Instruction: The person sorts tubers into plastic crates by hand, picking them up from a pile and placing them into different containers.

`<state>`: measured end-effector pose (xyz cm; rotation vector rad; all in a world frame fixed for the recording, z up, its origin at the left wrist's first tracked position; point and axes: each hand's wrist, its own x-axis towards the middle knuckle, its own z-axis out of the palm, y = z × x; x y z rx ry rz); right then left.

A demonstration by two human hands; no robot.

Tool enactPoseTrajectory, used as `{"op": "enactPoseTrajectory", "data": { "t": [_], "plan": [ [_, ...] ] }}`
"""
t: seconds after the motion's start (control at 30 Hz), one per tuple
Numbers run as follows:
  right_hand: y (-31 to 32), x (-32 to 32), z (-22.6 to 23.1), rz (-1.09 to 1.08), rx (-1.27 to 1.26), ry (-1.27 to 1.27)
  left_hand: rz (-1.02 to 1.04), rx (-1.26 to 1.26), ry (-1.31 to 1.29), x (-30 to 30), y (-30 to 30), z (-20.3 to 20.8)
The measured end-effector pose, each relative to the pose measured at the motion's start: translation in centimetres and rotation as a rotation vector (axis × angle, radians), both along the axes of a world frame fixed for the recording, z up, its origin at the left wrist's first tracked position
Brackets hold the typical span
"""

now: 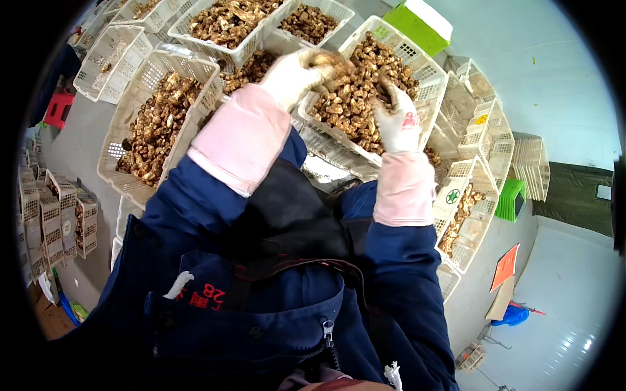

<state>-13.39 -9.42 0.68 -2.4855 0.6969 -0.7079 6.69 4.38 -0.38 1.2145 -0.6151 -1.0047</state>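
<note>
Both my hands wear whitish gloves with soiled fingers and pink cuffs. My left hand (292,77) hovers over the left rim of a white perforated crate (427,65) heaped with brown, knobbly pieces (352,104) that look like roots or mushrooms. Its fingers are smeared by motion, so what they hold cannot be made out. At the right side of the same heap is my right hand (399,124), its fingers curved and apart from the thumb, touching the pieces. I see nothing plainly gripped in it.
Similar crates surround me: a filled crate (210,72) at left, another filled crate (482,225) at right, more behind. Stacked crates (49,215) stand far left. A green box (420,26) is at the back, a red stool (60,107) at left, a blue bag (512,315) at right.
</note>
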Motion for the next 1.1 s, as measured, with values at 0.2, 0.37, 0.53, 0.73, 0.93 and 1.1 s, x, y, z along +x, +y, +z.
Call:
{"op": "enactPoseTrajectory", "data": {
  "t": [0.2,0.37,0.53,0.73,0.93,1.1],
  "plan": [
    [-6.3,-2.1,-6.9,-0.038,0.404,0.438,0.093,0.013,-0.157,9.5,2.6,-2.9],
    [-5.1,1.1,-10.5,0.084,0.252,0.994,0.191,-0.03,-0.268,8.3,1.1,-2.0],
    [-3.9,4.6,-13.8,0.119,0.257,1.211,0.313,-0.27,0.109,1.1,-1.5,1.0],
    [-4.0,4.2,-11.2,0.113,0.391,0.973,0.229,-0.134,0.335,-0.2,-3.2,-2.5],
    [-3.3,6.0,-10.0,-0.036,0.342,1.072,0.156,0.003,0.348,-0.3,-3.9,-4.0],
    [-5.2,3.3,-5.1,-0.172,0.469,0.39,-0.095,0.138,-0.114,-1.8,-5.1,-3.4]
  ]
}}
